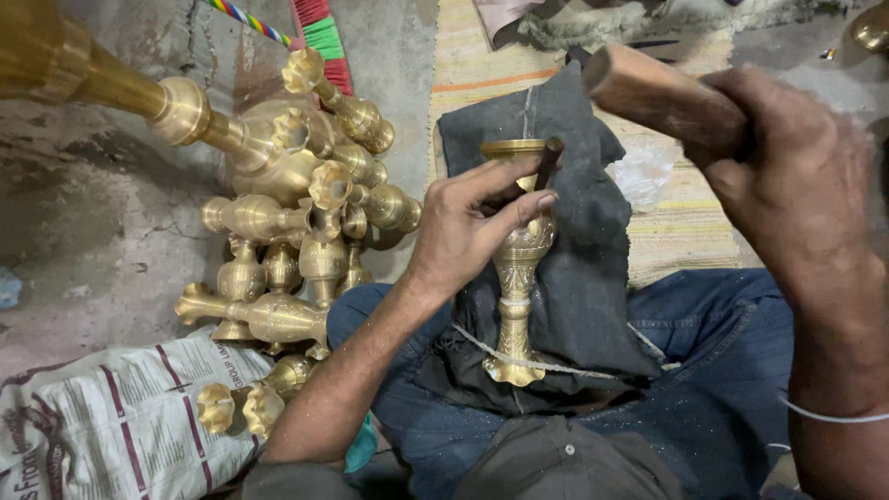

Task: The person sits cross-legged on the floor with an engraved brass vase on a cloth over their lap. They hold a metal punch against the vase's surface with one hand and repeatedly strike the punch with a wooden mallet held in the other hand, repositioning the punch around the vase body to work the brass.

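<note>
Many brass vases (301, 208) lie heaped on the concrete floor (93, 213) at the left, with a printed sack (102, 426) nearer the viewer. At centre, the left hand (468, 227) pinches a thin dark punch (546, 165) against the rim of one brass vase (517, 268). The vase lies on a dark cloth (583, 278) over the person's lap, its long axis running near to far with the mouth at the far end. To the right and above, the right hand (796, 185) is clenched around a wooden mallet (662, 97), whose head points left toward the punch. A striped mat (676, 222) lies beyond.
</note>
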Available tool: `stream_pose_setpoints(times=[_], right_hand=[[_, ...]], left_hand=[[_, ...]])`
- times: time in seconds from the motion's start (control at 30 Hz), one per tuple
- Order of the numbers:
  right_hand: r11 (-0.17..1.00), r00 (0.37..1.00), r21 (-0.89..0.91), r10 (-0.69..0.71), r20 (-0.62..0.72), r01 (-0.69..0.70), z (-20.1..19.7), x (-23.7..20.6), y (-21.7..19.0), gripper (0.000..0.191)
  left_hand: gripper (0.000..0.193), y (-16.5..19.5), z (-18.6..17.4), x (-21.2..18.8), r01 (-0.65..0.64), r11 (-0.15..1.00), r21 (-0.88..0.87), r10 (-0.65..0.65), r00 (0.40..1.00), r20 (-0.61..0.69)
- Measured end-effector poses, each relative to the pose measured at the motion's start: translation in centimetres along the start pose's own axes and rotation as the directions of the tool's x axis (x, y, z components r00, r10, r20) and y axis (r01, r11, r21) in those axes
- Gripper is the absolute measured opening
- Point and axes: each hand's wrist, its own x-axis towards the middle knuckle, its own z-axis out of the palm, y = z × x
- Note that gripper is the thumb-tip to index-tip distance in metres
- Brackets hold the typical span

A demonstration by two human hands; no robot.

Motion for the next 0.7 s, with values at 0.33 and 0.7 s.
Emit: stream_pose_setpoints(times=[0.33, 0.7], right_hand=[[0.998, 0.977, -0.039, -0.048, 0.206, 0.058, 0.49, 0.75, -0.08, 0.034], [0.918, 0.976, 0.347, 0.144, 0.162, -0.193, 0.41, 0.24, -0.48, 0.031]], left_hand=[[0.038, -0.05, 0.13, -0.03, 0.026, 0.999, 0.038, -0.026, 1.0, -0.004], [0.038, -0.12, -0.22, 0.24, 0.068, 0.997, -0.033, -0.065, 0.996, 0.064]])
